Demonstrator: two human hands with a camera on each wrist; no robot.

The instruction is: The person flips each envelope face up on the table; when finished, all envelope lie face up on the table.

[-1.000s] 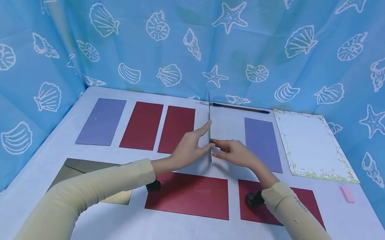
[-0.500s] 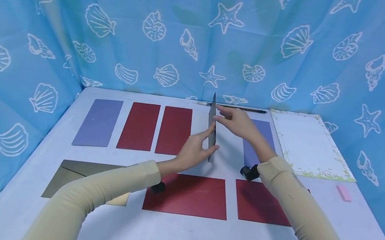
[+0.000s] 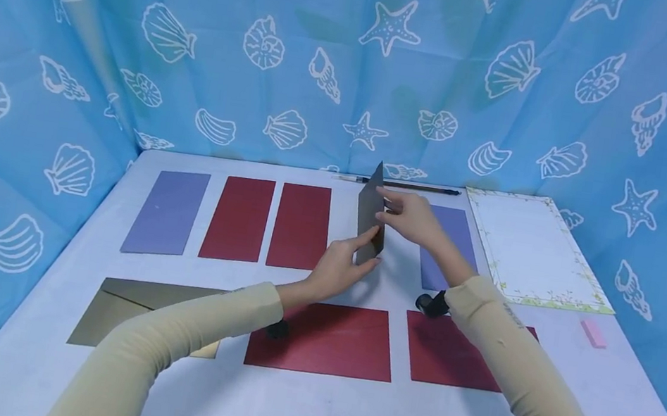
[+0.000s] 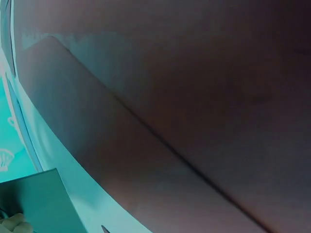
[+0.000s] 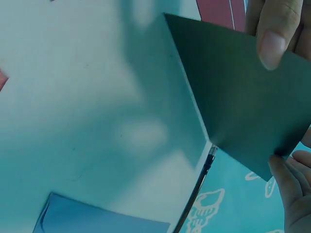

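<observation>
From the head camera, the person's left hand (image 3: 339, 268) is pinching the lower end of a dark grey rectangular card (image 3: 370, 214) between thumb and fingers, while the right hand (image 3: 412, 217) is pinching its upper part, so the card is being held upright in the air above the white table (image 3: 305, 410), roughly over the gap between the red and purple cards. On the far half of the table a purple card (image 3: 167, 212), two dark red cards (image 3: 239, 217) (image 3: 300, 225) and another purple card (image 3: 452, 246) partly behind the right forearm are lying side by side, with a sheet of white paper with a green floral border (image 3: 535, 249) at the right and a dark pen (image 3: 410, 186) lying along the back edge. Nearer the person, a gold envelope (image 3: 128, 303), a dark red envelope (image 3: 321, 338) and a second dark red envelope (image 3: 453, 356) are lying in a row, and a small pink eraser (image 3: 593, 333) is sitting near the right edge. Both arms are wearing beige sleeves (image 3: 173, 349), and a blue curtain printed with white shells and starfish (image 3: 354, 62) is hanging around the table. No writing is readable anywhere. The left wrist camera is showing mostly a dark blurred surface, with a corner of the grey card (image 4: 36, 204) low at the left. From the right wrist camera, fingertips (image 5: 273, 34) are pressing on the grey card (image 5: 238, 92) at its top and lower right edges, above the table, with the pen (image 5: 197, 194) and a purple card (image 5: 97, 218) below.
</observation>
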